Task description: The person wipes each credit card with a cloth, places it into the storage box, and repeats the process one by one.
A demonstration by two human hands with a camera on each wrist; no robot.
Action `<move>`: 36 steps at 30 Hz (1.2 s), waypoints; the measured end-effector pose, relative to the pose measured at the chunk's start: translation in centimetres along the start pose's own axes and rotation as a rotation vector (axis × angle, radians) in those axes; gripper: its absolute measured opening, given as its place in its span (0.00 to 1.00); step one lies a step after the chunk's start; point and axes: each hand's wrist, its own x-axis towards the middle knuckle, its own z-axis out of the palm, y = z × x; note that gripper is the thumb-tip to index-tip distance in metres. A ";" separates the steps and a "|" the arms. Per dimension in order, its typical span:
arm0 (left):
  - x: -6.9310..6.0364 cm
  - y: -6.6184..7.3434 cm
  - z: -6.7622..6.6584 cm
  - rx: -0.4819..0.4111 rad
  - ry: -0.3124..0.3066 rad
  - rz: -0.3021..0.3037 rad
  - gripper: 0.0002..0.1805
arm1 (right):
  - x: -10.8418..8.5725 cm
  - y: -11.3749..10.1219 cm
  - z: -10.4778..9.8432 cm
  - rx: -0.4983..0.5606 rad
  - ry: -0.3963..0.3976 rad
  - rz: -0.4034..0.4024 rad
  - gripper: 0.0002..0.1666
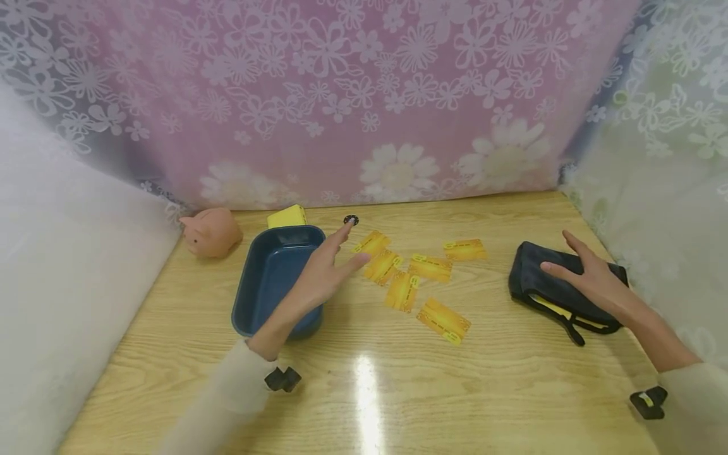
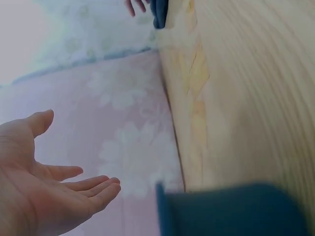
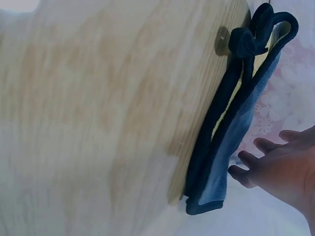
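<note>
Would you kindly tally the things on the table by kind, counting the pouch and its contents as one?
Orange cards: 6
Piggy bank: 1
Blue tub: 1
Dark pouch: 1
Black poker chip: 1
Yellow object: 1
Total: 11

- My head view is evenly bright; a white glare streaks the table (image 1: 483,392) low in the middle.
- My left wrist view washes out white at upper left; the tub (image 2: 234,211) blurs up close.
- Right wrist view: my right hand (image 3: 285,169) looks dim; white glares top left.
</note>
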 end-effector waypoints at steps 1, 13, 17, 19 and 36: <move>0.2 0.1 0.5 -0.008 -0.008 0.000 0.46 | 0.1 0.1 0.0 0.025 -0.016 0.010 0.57; 1.5 -0.9 4.1 -0.147 -0.040 -0.087 0.43 | 0.3 -0.2 0.6 -0.050 0.002 0.120 0.61; 1.9 -1.1 5.4 -0.126 -0.056 -0.129 0.41 | 0.5 -0.2 1.3 -0.131 0.031 0.140 0.64; 1.9 -1.2 6.0 -0.116 -0.064 -0.151 0.39 | 0.5 -0.1 1.6 -0.178 0.045 0.143 0.66; 2.8 -1.3 10.7 0.180 -0.054 -0.254 0.32 | 0.5 0.3 2.3 -0.279 0.046 0.151 0.72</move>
